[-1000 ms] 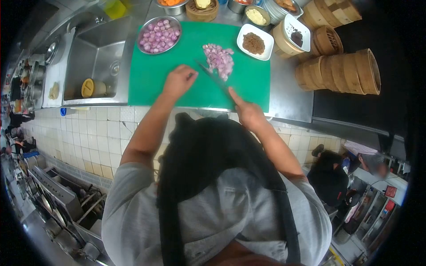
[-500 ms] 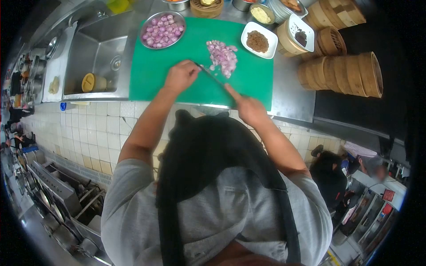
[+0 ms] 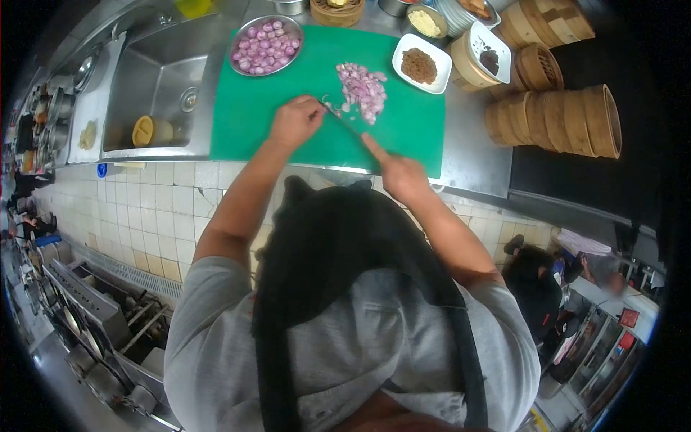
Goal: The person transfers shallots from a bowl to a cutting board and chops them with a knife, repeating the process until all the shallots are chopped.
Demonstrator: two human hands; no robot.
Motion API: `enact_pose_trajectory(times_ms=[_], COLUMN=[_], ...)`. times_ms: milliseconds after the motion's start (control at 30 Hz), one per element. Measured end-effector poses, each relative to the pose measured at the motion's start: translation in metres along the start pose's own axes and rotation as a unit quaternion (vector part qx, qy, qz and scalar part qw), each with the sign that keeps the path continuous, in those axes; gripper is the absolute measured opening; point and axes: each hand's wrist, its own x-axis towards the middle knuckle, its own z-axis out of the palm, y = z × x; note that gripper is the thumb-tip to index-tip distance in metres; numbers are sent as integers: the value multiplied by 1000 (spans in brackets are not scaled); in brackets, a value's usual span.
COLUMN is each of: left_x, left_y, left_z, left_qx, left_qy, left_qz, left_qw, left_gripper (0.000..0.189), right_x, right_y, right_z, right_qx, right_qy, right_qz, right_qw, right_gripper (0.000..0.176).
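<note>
My right hand is closed around a knife, its index finger stretched along the blade. The blade slants up and left over the green cutting board, its tip close to my left fingertips. My left hand is closed, fingers bunched together; whatever they pinch is hidden, though probably small. Thin pale-purple slivers lie by the blade tip. Just beyond the knife, a heap of sliced shallots rests on the board. Whole peeled shallots fill a round metal bowl at the board's far left corner.
A white dish of brown crumbly food sits at the board's far right. Bamboo steamers are stacked on the right. To the left is a metal sink with a yellow-lidded container. Another person is behind, at right.
Both hands stay in nearly the same place. A thin curled sliver now shows beside the knife tip and my left fingertips. The view has shifted slightly.
</note>
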Motion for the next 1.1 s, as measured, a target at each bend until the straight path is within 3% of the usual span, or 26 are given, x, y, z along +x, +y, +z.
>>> enact_pose_trajectory(times_ms=[433, 633, 833, 933, 1033, 1100], left_x=[-1, -3, 1, 3, 3, 4], left_y=[-3, -4, 7, 4, 1, 0], left_z=[1, 1, 3, 5, 3, 5], left_qx=[18, 27, 63, 54, 53, 59], left_qy=[22, 22, 1, -17, -29, -26], left_qz=[35, 33, 10, -13, 0, 6], left_qw=[999, 999, 998, 998, 998, 998], left_gripper=[5, 4, 6, 8, 7, 6], right_x=[0, 7, 7, 5, -2, -4], right_y=[-5, 5, 27, 20, 6, 5], right_z=[-2, 10, 23, 12, -6, -4], right_qx=[19, 38, 44, 43, 56, 31], right_qy=[8, -53, 33, 2, -19, -23], right_qz=[-3, 28, 29, 49, 58, 48], right_qw=[1000, 997, 998, 998, 997, 998], right_gripper=[82, 75, 83, 84, 69, 69])
